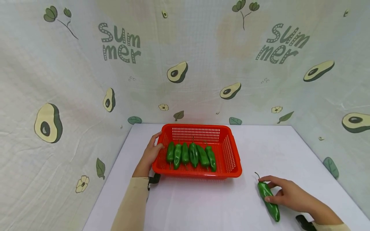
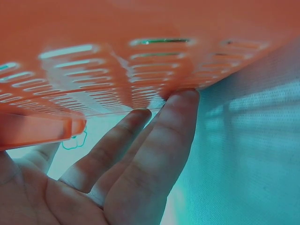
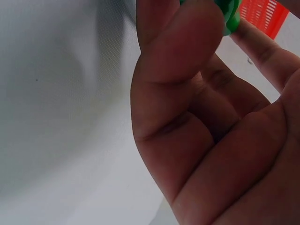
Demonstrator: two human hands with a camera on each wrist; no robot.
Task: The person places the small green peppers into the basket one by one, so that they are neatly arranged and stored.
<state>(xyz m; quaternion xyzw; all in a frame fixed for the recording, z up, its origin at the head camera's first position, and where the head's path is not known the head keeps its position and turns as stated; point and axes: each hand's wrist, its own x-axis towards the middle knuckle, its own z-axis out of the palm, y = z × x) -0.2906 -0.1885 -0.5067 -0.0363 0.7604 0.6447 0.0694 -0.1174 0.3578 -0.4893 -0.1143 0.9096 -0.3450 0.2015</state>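
A red plastic basket [image 1: 228, 150] with slotted walls holds several green chili peppers [image 1: 193, 155] lying side by side. My left hand [image 1: 150, 155] grips its left rim, the thumb over the edge; in the left wrist view, the fingers [image 2: 154, 154] touch the slotted outer wall from beneath. To the right of the basket, my right hand [image 1: 292, 194] pinches another green chili pepper [image 1: 273, 208] between thumb and fingers. Its thin curved stem points away from me. In the right wrist view, curled fingers [image 3: 183, 56] hide most of that pepper.
The white table [image 1: 202, 205] carries the basket near its back edge. A pale cloth [image 1: 202, 48] printed with avocados and the word "summer" hangs behind the table and along both sides. Dark straps with small devices [image 1: 304, 221] sit on both wrists.
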